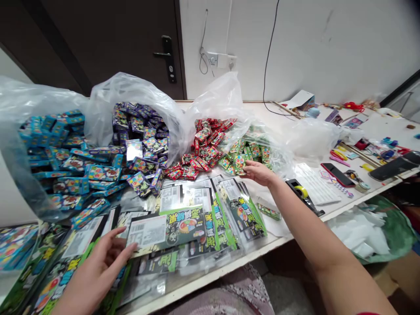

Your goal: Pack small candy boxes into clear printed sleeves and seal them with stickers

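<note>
Candy boxes [239,162] in plastic bag [277,153], right hand [259,173] touching

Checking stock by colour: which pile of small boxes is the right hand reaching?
The green boxes, the rightmost pile in the row. The right hand reaches them, while the red boxes, purple boxes and blue boxes lie farther left.

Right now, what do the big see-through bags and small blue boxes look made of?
The big bags look like thin clear plastic film, judging by soft creases and shine. The small blue boxes seem glossy printed card, going by crisp corners, though a film wrap could add the gloss.
</note>
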`<act>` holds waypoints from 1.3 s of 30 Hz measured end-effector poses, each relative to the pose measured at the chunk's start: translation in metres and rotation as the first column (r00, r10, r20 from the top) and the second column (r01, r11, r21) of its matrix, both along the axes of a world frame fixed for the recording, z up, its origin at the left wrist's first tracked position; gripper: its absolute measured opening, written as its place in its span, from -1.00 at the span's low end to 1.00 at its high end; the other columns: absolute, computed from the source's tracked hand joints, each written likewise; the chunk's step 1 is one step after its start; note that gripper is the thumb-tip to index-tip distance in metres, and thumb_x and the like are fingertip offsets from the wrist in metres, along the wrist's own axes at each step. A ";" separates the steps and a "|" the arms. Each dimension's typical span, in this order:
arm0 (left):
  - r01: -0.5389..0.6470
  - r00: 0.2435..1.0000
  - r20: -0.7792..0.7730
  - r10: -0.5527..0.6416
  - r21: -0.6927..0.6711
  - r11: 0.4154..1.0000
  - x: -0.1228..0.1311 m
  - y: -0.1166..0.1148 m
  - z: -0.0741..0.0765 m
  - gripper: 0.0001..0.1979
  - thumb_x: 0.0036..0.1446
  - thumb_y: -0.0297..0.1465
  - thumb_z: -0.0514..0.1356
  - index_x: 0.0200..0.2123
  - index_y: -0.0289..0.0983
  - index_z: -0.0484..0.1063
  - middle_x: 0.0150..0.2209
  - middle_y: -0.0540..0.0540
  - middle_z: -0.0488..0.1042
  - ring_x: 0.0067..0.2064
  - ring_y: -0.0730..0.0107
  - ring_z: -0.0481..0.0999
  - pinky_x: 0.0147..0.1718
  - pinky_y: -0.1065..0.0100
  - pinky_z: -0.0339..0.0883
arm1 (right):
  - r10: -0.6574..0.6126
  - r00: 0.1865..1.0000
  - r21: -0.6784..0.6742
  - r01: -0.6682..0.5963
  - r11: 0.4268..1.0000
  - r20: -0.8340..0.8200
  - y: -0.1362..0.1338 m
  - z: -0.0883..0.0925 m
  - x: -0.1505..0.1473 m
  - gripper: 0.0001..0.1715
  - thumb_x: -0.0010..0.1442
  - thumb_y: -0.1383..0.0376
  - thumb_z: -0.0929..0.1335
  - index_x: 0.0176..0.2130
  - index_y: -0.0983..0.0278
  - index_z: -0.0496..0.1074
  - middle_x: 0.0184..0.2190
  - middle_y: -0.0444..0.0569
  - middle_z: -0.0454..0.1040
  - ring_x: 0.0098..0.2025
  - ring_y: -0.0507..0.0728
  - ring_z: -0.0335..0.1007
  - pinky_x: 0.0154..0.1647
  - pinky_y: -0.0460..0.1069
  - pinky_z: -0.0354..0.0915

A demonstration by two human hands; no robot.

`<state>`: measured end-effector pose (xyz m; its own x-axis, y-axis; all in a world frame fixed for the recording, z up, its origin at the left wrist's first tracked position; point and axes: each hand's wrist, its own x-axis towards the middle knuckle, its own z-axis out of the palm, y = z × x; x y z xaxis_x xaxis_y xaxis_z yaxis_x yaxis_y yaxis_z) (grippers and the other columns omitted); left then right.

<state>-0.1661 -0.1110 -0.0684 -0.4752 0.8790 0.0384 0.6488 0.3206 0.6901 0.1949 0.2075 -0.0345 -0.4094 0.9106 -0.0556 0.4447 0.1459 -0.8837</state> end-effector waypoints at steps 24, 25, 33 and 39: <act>0.553 0.711 -0.361 -0.603 -0.242 0.797 0.047 0.047 0.013 -0.08 0.00 -0.17 0.34 0.33 -0.21 -0.03 0.35 -0.33 0.04 0.38 -0.22 -0.08 0.25 -0.27 -0.08 | 0.399 0.749 0.232 -0.579 0.782 0.529 -0.083 -0.025 -0.031 0.02 -0.13 0.12 0.55 0.23 0.28 0.21 0.27 0.26 0.18 0.31 0.42 0.02 0.26 0.34 0.00; 0.554 0.707 -0.367 -0.604 -0.242 0.796 0.048 0.050 0.014 -0.08 -0.01 -0.18 0.35 0.33 -0.22 -0.02 0.33 -0.34 0.08 0.37 -0.21 -0.04 0.26 -0.27 -0.11 | 0.385 0.762 0.275 -0.577 0.769 0.521 -0.087 -0.027 -0.033 -0.05 -0.10 0.16 0.53 0.21 0.29 0.23 0.22 0.25 0.24 0.27 0.40 0.10 0.24 0.32 0.05; 0.564 0.721 -0.464 -0.515 -0.038 0.825 0.043 0.043 0.038 -0.03 -0.03 -0.16 0.36 0.33 -0.25 -0.07 0.18 -0.33 0.21 0.21 -0.10 0.22 0.19 -0.09 0.15 | 0.213 0.919 0.674 -0.389 0.628 0.333 -0.125 0.020 -0.041 -0.22 0.06 0.21 0.44 0.21 0.23 0.16 0.12 0.18 0.23 0.18 0.34 0.17 0.20 0.26 0.17; 0.560 0.729 -0.465 -0.503 -0.018 0.828 0.040 0.035 0.039 -0.01 -0.06 -0.16 0.38 0.32 -0.26 -0.07 0.19 -0.34 0.18 0.21 -0.11 0.21 0.17 -0.08 0.17 | 0.346 0.746 0.575 -0.661 0.481 0.568 -0.147 0.036 -0.054 -0.27 0.13 0.14 0.43 0.20 0.28 0.20 0.13 0.22 0.26 0.14 0.38 0.19 0.15 0.28 0.22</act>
<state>-0.1265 -0.0759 -0.0291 0.1609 0.9576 0.2388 0.9243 -0.2311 0.3038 0.1412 0.0608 0.0010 -0.9038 0.3410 0.2586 0.3007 0.9360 -0.1830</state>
